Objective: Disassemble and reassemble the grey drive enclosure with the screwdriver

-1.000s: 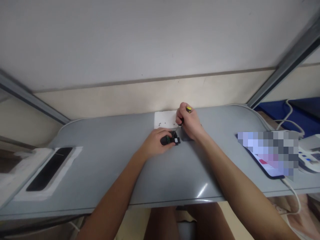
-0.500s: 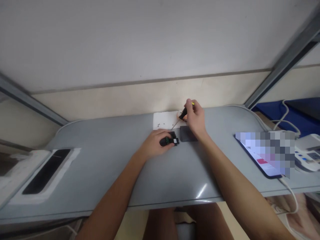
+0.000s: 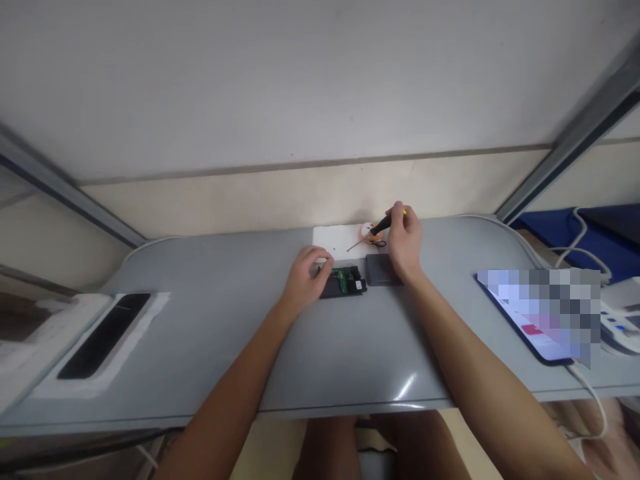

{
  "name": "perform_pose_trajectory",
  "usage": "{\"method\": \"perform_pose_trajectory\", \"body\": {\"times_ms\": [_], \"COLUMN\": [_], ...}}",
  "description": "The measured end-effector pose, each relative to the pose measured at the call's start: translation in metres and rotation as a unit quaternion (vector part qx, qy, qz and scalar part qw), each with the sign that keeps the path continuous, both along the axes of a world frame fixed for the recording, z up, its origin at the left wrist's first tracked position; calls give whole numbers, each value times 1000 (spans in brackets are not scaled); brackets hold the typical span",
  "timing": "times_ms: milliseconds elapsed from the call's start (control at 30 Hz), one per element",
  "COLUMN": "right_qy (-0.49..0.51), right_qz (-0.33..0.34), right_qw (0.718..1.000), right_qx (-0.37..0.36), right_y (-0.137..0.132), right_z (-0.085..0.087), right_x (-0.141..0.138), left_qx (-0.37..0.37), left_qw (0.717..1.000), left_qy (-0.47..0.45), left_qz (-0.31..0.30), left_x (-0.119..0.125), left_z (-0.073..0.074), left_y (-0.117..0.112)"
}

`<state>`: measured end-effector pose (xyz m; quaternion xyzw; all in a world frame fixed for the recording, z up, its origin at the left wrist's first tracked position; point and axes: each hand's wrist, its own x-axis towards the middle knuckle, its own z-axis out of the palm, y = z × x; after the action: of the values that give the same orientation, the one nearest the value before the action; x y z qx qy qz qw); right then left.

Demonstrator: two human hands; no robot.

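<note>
My right hand (image 3: 404, 239) is closed around a small screwdriver (image 3: 381, 227) with a black and yellow handle, its thin shaft pointing left over a white sheet (image 3: 336, 240). My left hand (image 3: 307, 277) rests at the left end of a small black device (image 3: 343, 282) with a green circuit board showing; the fingers are curled, and I cannot see whether they grip it. A dark flat cover (image 3: 382, 270) lies just right of the device, below my right hand. A small orange and white object (image 3: 371, 232) sits at the sheet's right edge.
All of it lies on a grey desk (image 3: 250, 347) against a beige wall. A black phone (image 3: 103, 335) on white foam sits at the far left. A blurred tablet screen (image 3: 537, 310) with a white cable lies at the right, beside a white device (image 3: 623, 313).
My right hand has lifted the screwdriver off the device and moved it right and back, over the white sheet. My left hand has slid to the device's left end, which uncovers the green board.
</note>
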<state>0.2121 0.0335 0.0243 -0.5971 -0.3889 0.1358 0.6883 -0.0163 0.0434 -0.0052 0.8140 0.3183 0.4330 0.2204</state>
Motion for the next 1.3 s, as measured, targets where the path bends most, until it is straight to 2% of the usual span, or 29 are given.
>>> {"method": "perform_pose_trajectory", "body": {"times_ms": [67, 133, 433, 1300], "right_qy": [24, 41, 70, 64], "right_qz": [15, 34, 88, 104], "right_qw": [1000, 999, 994, 992], "right_qx": [-4, -1, 10, 25], "right_y": [-1, -3, -5, -8], "right_z": [3, 4, 6, 8], "right_x": [-3, -6, -20, -22], "left_qx": [-4, -9, 24, 38], "left_qw": [999, 999, 1000, 999], "left_qy": [-15, -6, 17, 24], "left_qz": [36, 41, 1, -7], "left_x": [-1, -1, 3, 1], "left_z": [-4, -7, -10, -11], "left_y": [4, 6, 1, 2]}}
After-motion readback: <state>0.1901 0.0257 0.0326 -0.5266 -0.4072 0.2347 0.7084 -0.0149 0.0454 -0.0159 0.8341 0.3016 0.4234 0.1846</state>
